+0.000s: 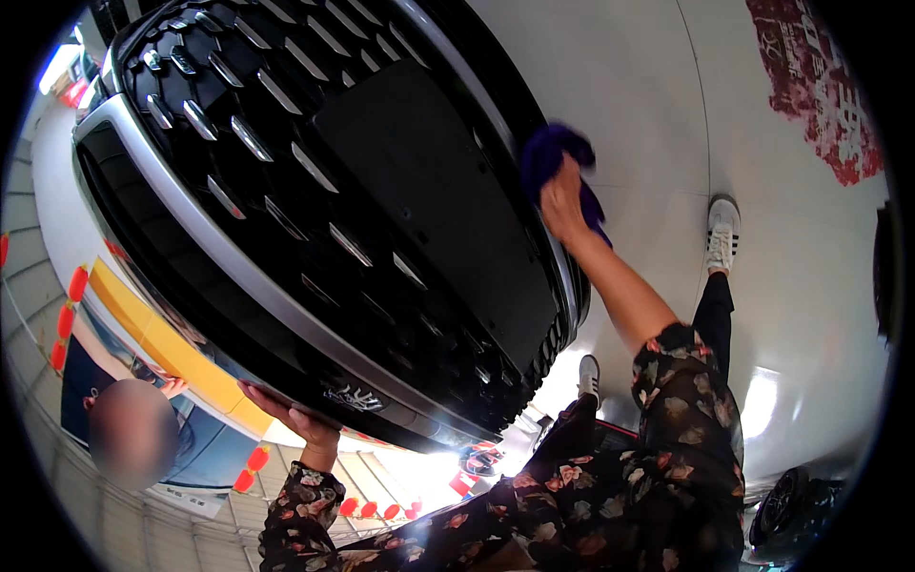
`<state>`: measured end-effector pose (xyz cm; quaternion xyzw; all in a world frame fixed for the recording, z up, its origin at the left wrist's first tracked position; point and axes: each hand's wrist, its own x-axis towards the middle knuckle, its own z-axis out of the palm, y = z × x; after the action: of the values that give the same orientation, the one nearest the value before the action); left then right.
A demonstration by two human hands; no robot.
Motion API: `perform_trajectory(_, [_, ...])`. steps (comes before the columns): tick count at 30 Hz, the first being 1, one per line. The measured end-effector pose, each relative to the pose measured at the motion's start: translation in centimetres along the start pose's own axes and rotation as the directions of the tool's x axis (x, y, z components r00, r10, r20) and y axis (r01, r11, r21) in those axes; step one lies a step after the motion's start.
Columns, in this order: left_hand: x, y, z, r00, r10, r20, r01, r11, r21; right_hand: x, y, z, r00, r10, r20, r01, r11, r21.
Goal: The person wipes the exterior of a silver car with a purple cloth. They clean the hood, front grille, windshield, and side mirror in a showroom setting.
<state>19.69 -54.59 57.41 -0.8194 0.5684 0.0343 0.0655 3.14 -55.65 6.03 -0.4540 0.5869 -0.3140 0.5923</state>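
The front of a car fills the middle of the head view, with a black grille [336,243] set with bright metallic slats. A dark flat number-plate mount [429,200] lies across the grille. My right hand [563,200] grips a purple cloth [554,154], slightly blurred, against the lower bumper trim beside the floor. My left hand [297,422] holds nothing and rests with its fingers along the upper front edge of the car, near a silver trim strip [236,250]. Part of the left palm is hidden against the bodywork.
My shoes [723,232] stand on a glossy pale floor [643,86] bearing a worn red printed graphic [815,93]. Another car's wheel [779,500] shows at lower right. Red lanterns [64,322] hang beside a large panel [236,454] picturing a person.
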Motion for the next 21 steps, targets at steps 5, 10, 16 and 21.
perform_trajectory(5, [-0.9,0.5,-0.5,1.000,-0.006,0.011,0.005,0.998,0.058,23.4,-10.4,3.2,0.925,-0.011,0.380,0.157,0.921,-0.356])
perform_trajectory(10, [-0.5,0.9,0.5,0.997,-0.052,0.052,0.051,0.999,0.008,38.8,-14.9,8.7,0.996,-0.014,0.086,0.013,1.000,0.011])
perform_trajectory(16, [-1.7,0.0,0.0,1.000,-0.017,0.024,0.016,0.999,0.031,42.0,-13.4,10.8,0.981,-0.190,0.048,0.190,0.982,0.008])
perform_trajectory(21, [-0.9,0.4,0.2,0.998,-0.051,0.041,0.049,0.997,0.057,36.9,-6.5,6.7,0.858,-0.472,0.204,0.509,0.723,-0.468])
